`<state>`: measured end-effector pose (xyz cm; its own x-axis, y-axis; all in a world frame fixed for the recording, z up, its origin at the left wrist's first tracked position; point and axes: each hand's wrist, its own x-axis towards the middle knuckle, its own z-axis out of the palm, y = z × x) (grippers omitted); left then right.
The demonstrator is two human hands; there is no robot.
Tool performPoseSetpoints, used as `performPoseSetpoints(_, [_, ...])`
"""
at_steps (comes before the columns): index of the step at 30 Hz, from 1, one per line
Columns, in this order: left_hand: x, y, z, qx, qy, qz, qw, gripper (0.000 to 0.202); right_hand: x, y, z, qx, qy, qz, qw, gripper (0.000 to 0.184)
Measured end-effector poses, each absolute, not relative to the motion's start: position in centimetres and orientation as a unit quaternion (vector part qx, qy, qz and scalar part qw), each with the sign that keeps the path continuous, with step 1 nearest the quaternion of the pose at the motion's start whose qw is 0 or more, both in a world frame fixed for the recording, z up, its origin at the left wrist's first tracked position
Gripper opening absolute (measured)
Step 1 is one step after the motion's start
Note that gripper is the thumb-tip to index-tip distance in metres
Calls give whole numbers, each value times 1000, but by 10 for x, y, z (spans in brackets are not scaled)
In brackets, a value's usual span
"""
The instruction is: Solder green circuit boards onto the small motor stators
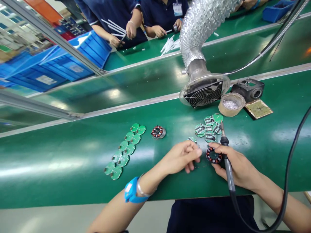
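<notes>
My right hand (239, 166) holds a soldering iron (227, 160) with its tip pointing away, and its fingertips rest on a round motor stator with red windings (213, 155) on the green table. My left hand (181, 158) pinches a small round green circuit board (192, 139) just left of the stator. A cluster of round green boards (209, 127) lies just beyond both hands. A second stator (158, 132) sits alone farther left. A row of paired green boards (125, 150) runs diagonally at the left.
A fume extractor fan (204, 94) on a foil duct (201, 26) stands behind the boards, beside a tape-ringed solder dross pot (231, 104), an iron stand (249, 89) and a sponge pad (259, 109). Other people work across the far belt; blue crates (60, 64) sit left.
</notes>
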<state>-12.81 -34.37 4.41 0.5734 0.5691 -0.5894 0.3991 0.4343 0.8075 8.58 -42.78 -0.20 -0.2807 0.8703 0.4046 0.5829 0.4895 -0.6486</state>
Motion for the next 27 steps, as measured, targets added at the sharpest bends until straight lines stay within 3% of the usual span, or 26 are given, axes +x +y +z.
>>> performPoseSetpoints(6, [-104,-342,26,607,472,136,625,11,83,-430,-3,-480,-773,189,370,37])
performPoseSetpoints(12, [-148,-349,41,599,494,109,621,13,83,-432,-9,-500,-757,199,370,38])
performPoseSetpoints(14, [-155,-343,41,635,523,134,552,14,84,-432,-11,-501,-756,199,371,39])
performPoseSetpoints(18, [-149,-327,27,782,503,186,318,26,88,-430,-12,-492,-762,201,370,39])
performPoseSetpoints(22, [-144,-326,21,803,475,205,295,17,91,-427,-4,-490,-767,191,368,43])
performPoseSetpoints(24, [-146,-333,27,789,473,284,271,10,87,-427,5,-492,-758,163,396,47])
performPoseSetpoints(27, [-148,-347,41,839,320,404,173,8,72,-429,22,-493,-723,118,470,50])
